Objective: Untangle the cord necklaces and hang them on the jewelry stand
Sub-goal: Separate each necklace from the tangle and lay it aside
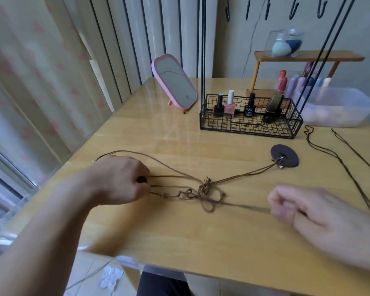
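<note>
— Both hands are on the thin brown cord necklaces [203,190]. The left hand [118,181] is curled into a fist round several strands, with a small dark bead at its knuckles; the right hand [297,205] pinches one taut strand between thumb and fingers.

— And between them?

— A loose knot of round, matte cord with small brass-coloured links in it, lying on the glossy pale wooden table [179,231]. One strand runs from the knot to a flat dark oval pendant [284,155] with a metal ring, resting flat on the table. Another loops behind the left hand.

— Any other cords?

— Two more thin dark cord necklaces [329,150] lie stretched out at the right, apart from the tangle.

— What about the stand?

— The black wire jewelry stand [250,124] sits behind the pendant: a grid basket base, thin uprights, hooks along the top. Its basket holds four nail polish bottles [230,103], upright, one pink, the others dark.

— Other containers?

— A frosted plastic tub [338,110] beside it, contents blurred; a small wooden shelf [308,56] carrying a clear jar of teardrop makeup sponges [284,44]; a pink-framed rounded mirror [174,81] tilted at the left.
</note>
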`<control>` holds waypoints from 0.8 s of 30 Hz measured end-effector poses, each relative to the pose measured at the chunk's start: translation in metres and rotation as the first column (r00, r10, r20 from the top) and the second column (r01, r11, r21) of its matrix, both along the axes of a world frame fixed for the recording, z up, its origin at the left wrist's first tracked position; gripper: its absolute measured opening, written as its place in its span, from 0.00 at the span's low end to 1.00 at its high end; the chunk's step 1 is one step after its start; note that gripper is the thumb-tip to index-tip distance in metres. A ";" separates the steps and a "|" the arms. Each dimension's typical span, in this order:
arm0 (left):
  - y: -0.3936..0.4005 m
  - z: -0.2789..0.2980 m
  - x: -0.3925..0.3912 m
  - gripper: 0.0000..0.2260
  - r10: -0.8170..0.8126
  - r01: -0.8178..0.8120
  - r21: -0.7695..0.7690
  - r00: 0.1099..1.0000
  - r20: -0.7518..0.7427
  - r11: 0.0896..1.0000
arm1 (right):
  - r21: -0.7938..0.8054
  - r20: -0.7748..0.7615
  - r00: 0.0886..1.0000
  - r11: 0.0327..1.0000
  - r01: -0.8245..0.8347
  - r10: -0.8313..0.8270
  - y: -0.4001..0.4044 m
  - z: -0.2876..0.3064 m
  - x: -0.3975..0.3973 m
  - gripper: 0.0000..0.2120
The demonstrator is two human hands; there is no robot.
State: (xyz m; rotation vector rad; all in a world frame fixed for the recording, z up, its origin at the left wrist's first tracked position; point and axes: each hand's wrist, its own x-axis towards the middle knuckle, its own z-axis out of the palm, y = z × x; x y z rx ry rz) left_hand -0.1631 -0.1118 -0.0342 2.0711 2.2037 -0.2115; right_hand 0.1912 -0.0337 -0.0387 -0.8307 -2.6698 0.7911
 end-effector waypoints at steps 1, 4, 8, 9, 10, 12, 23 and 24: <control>0.000 0.000 -0.001 0.14 0.053 -0.055 -0.023 0.997 -0.046 0.998 | 0.051 0.018 0.998 0.997 -0.064 0.063 -0.007 -0.003 0.000 0.12; -0.002 -0.003 0.004 0.10 0.112 -0.122 -0.051 0.979 -0.173 0.991 | 0.299 0.105 0.977 0.931 -0.209 0.185 -0.023 -0.012 -0.001 0.10; 0.000 -0.005 0.017 0.16 -0.189 0.172 0.153 0.977 0.103 0.973 | 0.299 0.034 0.959 0.913 -0.279 0.282 -0.025 -0.018 -0.008 0.09; 0.000 -0.004 0.020 0.16 -0.260 0.220 0.177 0.933 0.249 0.959 | 0.266 -0.007 0.966 0.931 -0.249 0.260 -0.024 -0.016 -0.011 0.09; 0.000 -0.005 0.023 0.14 -0.305 0.255 0.181 0.885 0.352 0.950 | 0.237 -0.035 0.979 0.953 -0.187 0.201 -0.022 -0.014 -0.015 0.09; 0.000 -0.013 0.028 0.12 -0.374 0.314 0.211 0.845 0.383 0.926 | 0.215 -0.063 0.997 0.976 -0.029 0.044 -0.022 -0.012 -0.029 0.11; -0.002 -0.022 0.032 0.04 -0.392 0.265 0.315 0.793 0.467 0.911 | 0.229 0.188 0.970 0.967 0.113 -0.157 -0.013 -0.001 -0.108 0.21; -0.003 -0.022 0.031 0.05 -0.389 0.263 0.309 0.789 0.476 0.914 | 0.221 0.210 0.968 0.971 0.092 -0.139 -0.014 -0.003 -0.108 0.21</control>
